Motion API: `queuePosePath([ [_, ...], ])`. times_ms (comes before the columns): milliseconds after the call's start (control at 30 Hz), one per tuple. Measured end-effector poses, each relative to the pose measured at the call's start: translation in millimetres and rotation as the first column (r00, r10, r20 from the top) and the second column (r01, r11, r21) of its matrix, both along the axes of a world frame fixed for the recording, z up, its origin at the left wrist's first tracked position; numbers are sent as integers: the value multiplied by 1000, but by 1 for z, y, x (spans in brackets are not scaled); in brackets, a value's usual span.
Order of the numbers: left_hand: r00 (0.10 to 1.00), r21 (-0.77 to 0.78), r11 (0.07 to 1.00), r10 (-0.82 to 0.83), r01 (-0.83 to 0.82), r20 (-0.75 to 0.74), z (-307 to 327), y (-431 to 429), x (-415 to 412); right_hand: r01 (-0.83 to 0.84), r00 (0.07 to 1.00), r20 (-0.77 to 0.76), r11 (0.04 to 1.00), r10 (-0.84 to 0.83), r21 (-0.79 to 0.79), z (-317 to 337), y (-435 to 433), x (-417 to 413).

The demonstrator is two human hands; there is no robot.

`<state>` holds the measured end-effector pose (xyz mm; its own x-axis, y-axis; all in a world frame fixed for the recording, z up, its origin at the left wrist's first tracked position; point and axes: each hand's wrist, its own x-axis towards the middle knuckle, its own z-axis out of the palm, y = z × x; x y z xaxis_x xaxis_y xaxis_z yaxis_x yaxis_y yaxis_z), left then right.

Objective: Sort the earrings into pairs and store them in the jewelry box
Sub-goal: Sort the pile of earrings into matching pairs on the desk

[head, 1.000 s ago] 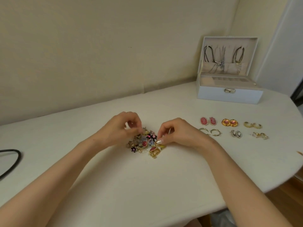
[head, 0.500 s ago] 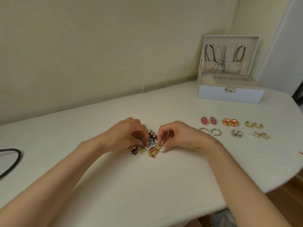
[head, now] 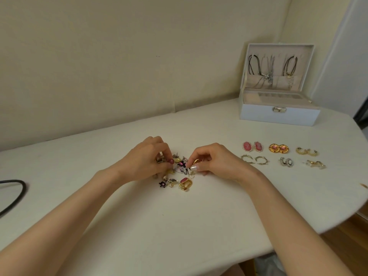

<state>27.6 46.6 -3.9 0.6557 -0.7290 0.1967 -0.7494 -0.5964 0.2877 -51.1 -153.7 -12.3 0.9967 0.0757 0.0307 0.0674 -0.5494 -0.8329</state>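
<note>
A loose pile of mixed earrings [head: 180, 174] lies at the middle of the white table [head: 179, 226]. My left hand [head: 146, 161] rests on the pile's left side, fingers pinched on small pieces there. Over the pile's right side, my right hand [head: 216, 162] pinches a gold earring [head: 196, 161] between thumb and forefinger. Sorted pairs lie to the right: pink cameos [head: 253, 146], round gold ones [head: 278, 148], gold hoops [head: 306, 152], spiky silver hoops [head: 254, 159], small cameos [head: 286, 161] and a gold-and-clear pair [head: 316, 163]. The white jewelry box [head: 278, 115] stands open at the back right.
Necklaces hang inside the box's raised lid [head: 278, 64]. A black cable [head: 19, 189] loops onto the table at the far left. The table's rounded edge [head: 338, 222] drops to a wooden floor on the right. A beige wall runs behind.
My left hand came down from above the pile onto its left side. My right hand shifted slightly up and right, lifting a gold piece off the pile. The pile has spread a little.
</note>
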Motion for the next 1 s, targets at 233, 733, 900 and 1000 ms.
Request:
queuePosePath([
  [233,961,-182,962,157,-201,-229,4,4,4,16,1000,12,999,-17,29,1,2,-1],
  [733,999,29,999,-29,28,31,3,-4,-7,112,984,136,992,-119,55,2,3,0],
  [900,980,80,997,-33,18,198,-4,-7,-7,96,988,113,992,-105,82,3,4,0],
  [1000,987,80,996,-42,30,155,-5,-6,-6,76,994,73,995,-81,66,2,4,0],
])
